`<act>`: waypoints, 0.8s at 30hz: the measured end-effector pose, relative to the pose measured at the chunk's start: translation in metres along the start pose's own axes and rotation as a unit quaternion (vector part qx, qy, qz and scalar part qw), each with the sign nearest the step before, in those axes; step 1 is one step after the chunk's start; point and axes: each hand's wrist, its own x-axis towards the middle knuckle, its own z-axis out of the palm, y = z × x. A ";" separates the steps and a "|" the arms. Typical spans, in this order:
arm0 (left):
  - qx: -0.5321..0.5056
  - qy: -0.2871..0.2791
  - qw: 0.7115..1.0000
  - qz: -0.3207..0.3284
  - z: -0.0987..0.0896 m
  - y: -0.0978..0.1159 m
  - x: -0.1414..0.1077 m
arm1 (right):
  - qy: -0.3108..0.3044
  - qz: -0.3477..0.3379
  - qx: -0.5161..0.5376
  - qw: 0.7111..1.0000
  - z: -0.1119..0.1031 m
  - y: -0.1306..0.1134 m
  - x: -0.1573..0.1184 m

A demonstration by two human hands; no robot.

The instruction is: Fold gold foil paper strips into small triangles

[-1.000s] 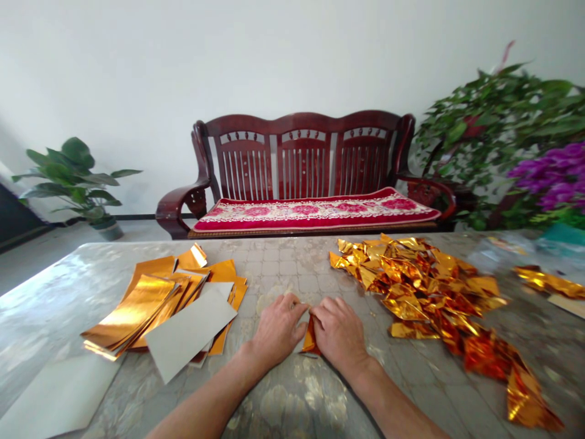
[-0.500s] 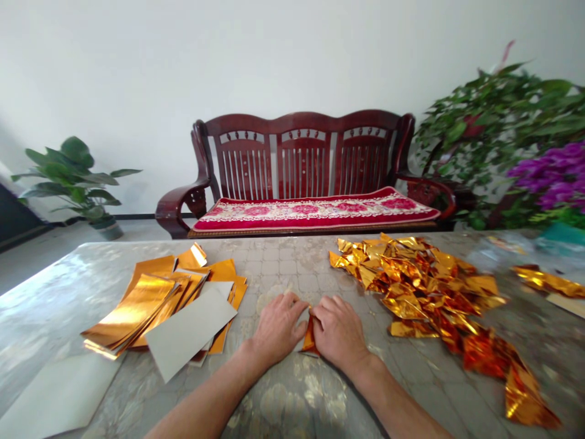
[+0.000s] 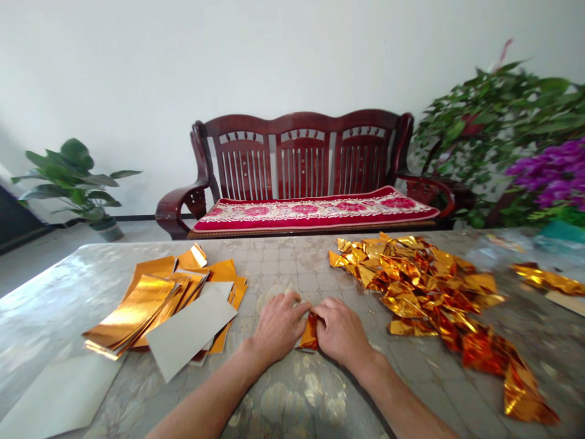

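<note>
A dark red wooden bench [image 3: 301,155] with a red flowered cushion [image 3: 315,211] stands against a white wall [image 3: 137,73]. A potted plant [image 3: 73,177] sits on the floor to the left, and a big leafy plant [image 3: 475,128] rises on the right beside purple flowers [image 3: 555,174].

The gold foil piece [image 3: 309,333] is shiny orange-gold; the bench cushion [image 3: 315,210] is red with pink flowers.

"How's the light?"

"Bright and soft. The wall [image 3: 137,73] is evenly lit, with only faint shadows."

"Any glare?"

"Strong on the table [image 3: 41,299] at nine o'clock, and sparkling off the foil [image 3: 525,390] at four."

"Sharp?"

"Blurred toward four o'clock, and the picture's edges bow outward."
</note>
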 end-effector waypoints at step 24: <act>0.017 -0.007 0.999 0.028 -0.004 -0.005 -0.001 | -0.050 -0.130 0.121 0.983 -0.007 0.027 0.005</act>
